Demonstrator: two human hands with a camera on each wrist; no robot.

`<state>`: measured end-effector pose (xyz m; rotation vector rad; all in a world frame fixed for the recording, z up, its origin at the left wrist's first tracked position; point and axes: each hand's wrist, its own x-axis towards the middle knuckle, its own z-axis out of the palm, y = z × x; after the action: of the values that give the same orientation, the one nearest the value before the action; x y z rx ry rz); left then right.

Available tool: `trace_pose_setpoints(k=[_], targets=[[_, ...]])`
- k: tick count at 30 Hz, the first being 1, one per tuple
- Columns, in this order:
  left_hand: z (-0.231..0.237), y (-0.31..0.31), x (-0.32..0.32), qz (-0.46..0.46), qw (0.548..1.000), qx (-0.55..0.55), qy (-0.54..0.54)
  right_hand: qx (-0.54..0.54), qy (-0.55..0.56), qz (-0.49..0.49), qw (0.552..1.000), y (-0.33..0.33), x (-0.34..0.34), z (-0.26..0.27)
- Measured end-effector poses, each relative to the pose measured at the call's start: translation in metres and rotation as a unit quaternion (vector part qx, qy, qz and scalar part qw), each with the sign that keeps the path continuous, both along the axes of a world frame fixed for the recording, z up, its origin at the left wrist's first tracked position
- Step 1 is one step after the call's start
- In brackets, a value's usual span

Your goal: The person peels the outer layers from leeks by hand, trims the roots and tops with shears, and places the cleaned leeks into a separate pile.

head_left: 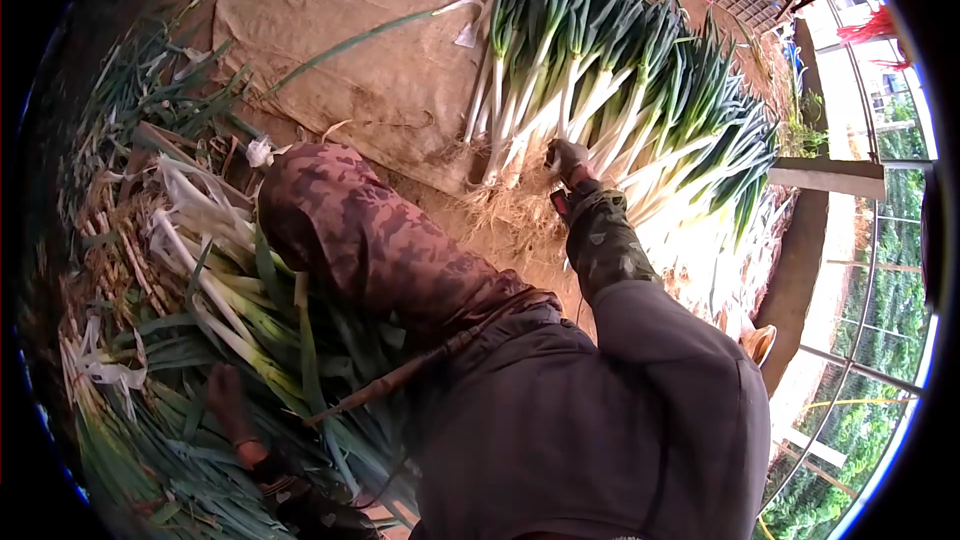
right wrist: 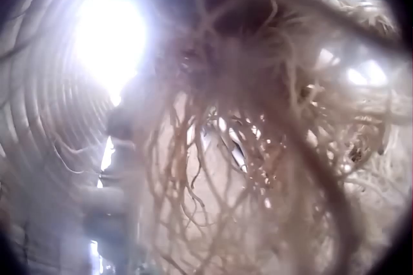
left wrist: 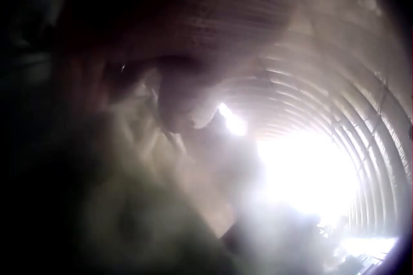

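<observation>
Nearer the leek row (head_left: 625, 90), the right hand (head_left: 568, 159) is curling round root ends (right wrist: 193, 133), stalks (head_left: 569, 95) pointing away; the left hand (head_left: 228, 402) is hanging well apart, grip unclear.

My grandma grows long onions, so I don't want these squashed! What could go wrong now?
The stringy roots look tangled around the right hand, so lifting one onion might drag others out of the laid-out row.

The camouflage trouser leg is right beside the messy onion pile, so shifting a knee could perhaps bend or crush some stalks.
</observation>
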<state>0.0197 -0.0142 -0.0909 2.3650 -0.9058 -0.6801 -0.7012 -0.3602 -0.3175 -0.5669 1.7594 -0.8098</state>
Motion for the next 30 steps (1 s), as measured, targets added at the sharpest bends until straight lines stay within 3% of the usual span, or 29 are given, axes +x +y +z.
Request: trace_pose_setpoints(k=[1,2,3,5,6,7,8,9,10,11,13,14,15,18,19,21,22,23,27,28,29,30], targets=[[-0.014,0.012,0.009,-0.043,0.997,0.033,-0.047,-0.017,-0.064,-0.064,0.996,-0.005,0.002,-0.01],[-0.026,0.017,0.007,-0.029,0.999,0.045,0.011,-0.044,-0.082,-0.074,0.993,-0.009,-0.001,-0.022],[-0.037,0.021,0.005,-0.008,0.996,0.056,0.067,-0.037,-0.086,-0.133,0.987,-0.003,0.016,-0.002],[0.007,0.0,-0.051,0.016,0.98,0.048,0.19,-0.162,0.105,0.006,0.981,0.012,0.002,-0.019],[0.023,-0.012,-0.08,0.059,0.942,-0.029,0.329,-0.196,0.116,0.033,0.973,0.007,0.006,-0.016],[0.037,-0.019,-0.096,0.008,0.951,-0.07,0.3,-0.238,0.083,0.03,0.967,-0.001,0.006,-0.019],[0.014,-0.01,-0.073,0.0,0.977,-0.007,0.212,-0.322,-0.014,-0.022,0.946,-0.006,0.019,-0.009],[-0.014,0.001,-0.055,0.008,0.989,0.027,0.145,-0.082,0.307,0.179,0.931,-0.025,0.01,0.019],[0.003,-0.007,-0.068,-0.011,0.996,0.001,0.091,-0.168,0.523,0.174,0.817,-0.062,-0.017,-0.043],[0.007,-0.01,-0.071,0.006,0.997,0.021,0.081,-0.119,0.198,0.059,0.971,-0.065,0.036,0.034],[-0.002,-0.015,-0.071,-0.041,0.998,-0.05,0.021,-0.299,0.038,0.026,0.953,-0.071,0.117,0.121],[-0.001,-0.017,-0.069,-0.031,0.999,-0.011,0.026,-0.34,0.07,0.085,0.934,-0.071,0.152,0.165],[-0.002,-0.018,-0.064,-0.022,0.999,0.027,0.031,-0.391,0.0,0.121,0.912,-0.059,0.195,0.214],[0.015,-0.028,-0.06,-0.016,0.991,0.133,0.005,-0.392,-0.08,0.332,0.854,-0.013,0.295,0.307],[0.014,-0.025,-0.053,0.016,0.991,0.093,0.096,-0.381,-0.101,0.393,0.831,0.004,0.326,0.315],[0.008,-0.01,-0.041,0.082,0.959,0.005,0.27,-0.268,-0.145,0.648,0.698,0.073,0.413,0.328],[0.023,-0.008,-0.046,0.1,0.951,-0.013,0.291,-0.166,-0.078,0.73,0.658,0.088,0.445,0.329],[0.028,-0.003,-0.048,0.112,0.939,-0.051,0.322,-0.204,-0.09,0.763,0.606,0.094,0.474,0.299],[0.053,0.021,-0.061,0.108,0.895,-0.184,0.391,-0.159,0.07,0.795,0.581,0.112,0.562,0.27],[0.06,0.026,-0.067,0.112,0.896,-0.188,0.386,-0.244,0.11,0.772,0.576,0.104,0.589,0.217],[0.063,0.029,-0.071,0.116,0.897,-0.193,0.381,-0.195,0.102,0.763,0.608,0.107,0.606,0.209],[0.061,0.031,-0.075,0.113,0.907,-0.188,0.359,-0.227,0.136,0.739,0.62,0.112,0.614,0.207]])
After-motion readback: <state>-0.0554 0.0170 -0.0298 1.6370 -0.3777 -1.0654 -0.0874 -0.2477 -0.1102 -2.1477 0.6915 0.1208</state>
